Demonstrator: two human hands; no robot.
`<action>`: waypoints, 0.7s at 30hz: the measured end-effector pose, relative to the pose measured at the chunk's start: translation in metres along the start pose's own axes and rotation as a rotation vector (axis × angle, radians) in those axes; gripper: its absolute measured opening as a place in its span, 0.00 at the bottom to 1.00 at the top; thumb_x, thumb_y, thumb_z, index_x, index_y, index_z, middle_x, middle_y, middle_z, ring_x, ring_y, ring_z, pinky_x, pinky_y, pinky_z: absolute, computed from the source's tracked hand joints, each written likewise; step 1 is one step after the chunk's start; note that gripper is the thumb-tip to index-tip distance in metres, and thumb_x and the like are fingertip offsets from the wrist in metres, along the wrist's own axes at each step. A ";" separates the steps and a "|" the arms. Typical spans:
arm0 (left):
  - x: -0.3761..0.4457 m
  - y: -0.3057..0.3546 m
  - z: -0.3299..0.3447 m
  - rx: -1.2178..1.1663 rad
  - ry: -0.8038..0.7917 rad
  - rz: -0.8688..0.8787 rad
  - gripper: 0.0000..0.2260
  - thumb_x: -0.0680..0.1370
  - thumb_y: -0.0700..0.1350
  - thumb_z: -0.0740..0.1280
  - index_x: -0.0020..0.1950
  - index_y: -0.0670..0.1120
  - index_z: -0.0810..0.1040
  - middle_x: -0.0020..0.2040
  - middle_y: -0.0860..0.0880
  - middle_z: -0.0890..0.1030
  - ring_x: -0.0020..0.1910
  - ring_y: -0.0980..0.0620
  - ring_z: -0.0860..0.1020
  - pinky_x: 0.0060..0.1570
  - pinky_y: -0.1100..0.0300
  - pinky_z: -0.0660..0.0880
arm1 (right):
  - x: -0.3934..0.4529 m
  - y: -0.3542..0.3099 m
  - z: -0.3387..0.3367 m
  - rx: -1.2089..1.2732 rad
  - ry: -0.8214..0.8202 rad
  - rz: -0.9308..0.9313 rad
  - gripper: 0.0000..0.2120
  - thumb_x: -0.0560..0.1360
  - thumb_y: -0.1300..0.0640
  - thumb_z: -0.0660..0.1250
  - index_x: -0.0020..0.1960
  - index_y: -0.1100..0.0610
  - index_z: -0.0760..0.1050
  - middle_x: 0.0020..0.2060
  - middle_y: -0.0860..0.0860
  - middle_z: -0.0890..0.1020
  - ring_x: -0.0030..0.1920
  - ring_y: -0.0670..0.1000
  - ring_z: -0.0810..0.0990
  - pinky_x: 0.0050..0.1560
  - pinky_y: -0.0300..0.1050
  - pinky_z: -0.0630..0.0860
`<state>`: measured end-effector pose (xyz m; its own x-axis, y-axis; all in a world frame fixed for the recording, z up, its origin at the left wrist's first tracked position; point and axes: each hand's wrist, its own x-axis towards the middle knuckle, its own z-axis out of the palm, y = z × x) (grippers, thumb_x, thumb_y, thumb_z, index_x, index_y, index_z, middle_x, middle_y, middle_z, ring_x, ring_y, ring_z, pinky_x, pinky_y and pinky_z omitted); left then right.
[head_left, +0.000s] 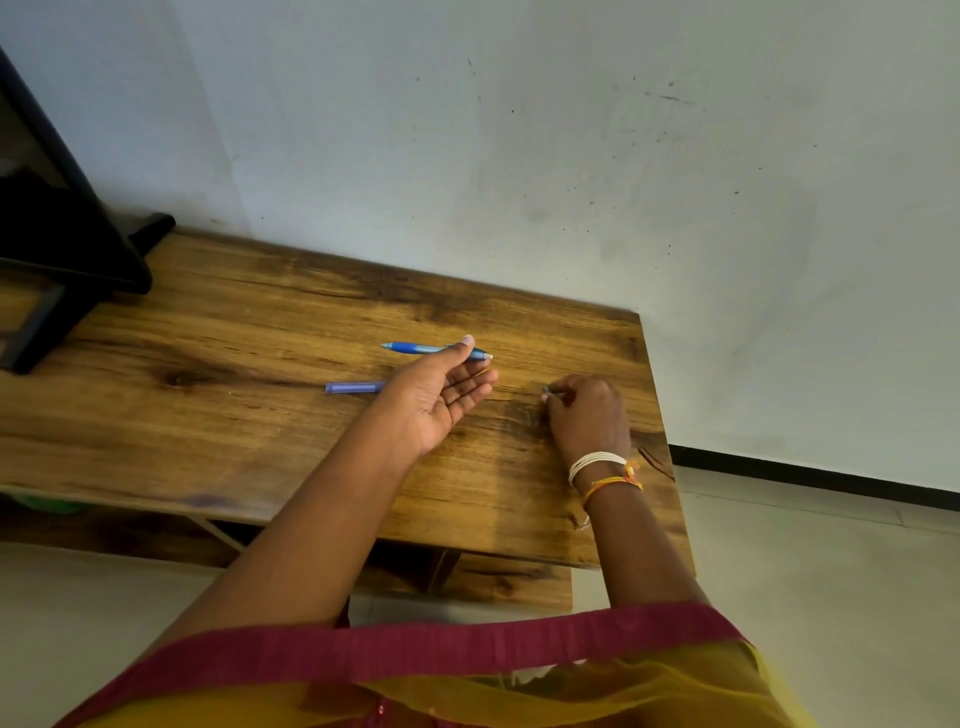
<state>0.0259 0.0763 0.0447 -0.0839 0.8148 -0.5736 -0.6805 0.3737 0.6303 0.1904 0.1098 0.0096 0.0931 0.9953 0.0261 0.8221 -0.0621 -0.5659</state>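
A blue click pen (415, 348) lies on the wooden table (234, 364), its right part behind my left thumb. A purple pen or pen part (353, 387) lies nearer, partly hidden by my left hand. My left hand (441, 395) hovers palm-up over the table with fingers relaxed and holds nothing. My right hand (587, 415) rests on the table to the right, fingers curled, pinching a small object (548, 389) that I cannot identify. White and orange bangles sit on my right wrist.
A black stand or frame (67, 249) occupies the table's far left corner. A pale wall (571, 156) runs behind the table. The table's right edge (670, 457) drops to a light tiled floor (831, 597). A lower wooden shelf (493, 582) shows under the front edge.
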 end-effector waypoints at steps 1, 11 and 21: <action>0.000 0.000 0.000 0.001 -0.001 -0.002 0.05 0.76 0.42 0.69 0.43 0.40 0.79 0.36 0.44 0.84 0.34 0.51 0.84 0.35 0.61 0.82 | -0.001 -0.001 0.001 -0.004 0.011 0.003 0.07 0.75 0.56 0.69 0.51 0.55 0.83 0.51 0.54 0.83 0.50 0.54 0.81 0.51 0.50 0.80; 0.000 0.002 -0.004 -0.044 0.005 -0.009 0.06 0.74 0.42 0.71 0.43 0.40 0.79 0.32 0.45 0.84 0.32 0.51 0.84 0.35 0.60 0.82 | -0.009 -0.037 -0.008 0.566 -0.120 -0.002 0.09 0.73 0.61 0.71 0.51 0.52 0.80 0.38 0.53 0.85 0.40 0.53 0.84 0.44 0.51 0.82; 0.000 -0.001 0.001 -0.086 -0.028 0.017 0.05 0.75 0.42 0.70 0.44 0.40 0.79 0.35 0.45 0.85 0.33 0.51 0.84 0.36 0.61 0.82 | -0.019 -0.054 -0.009 0.740 -0.056 -0.085 0.07 0.73 0.61 0.72 0.48 0.52 0.78 0.40 0.49 0.87 0.43 0.46 0.85 0.49 0.50 0.82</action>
<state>0.0270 0.0760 0.0448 -0.0762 0.8334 -0.5474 -0.7393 0.3211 0.5919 0.1490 0.0932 0.0472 0.0012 0.9980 0.0633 0.2306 0.0613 -0.9711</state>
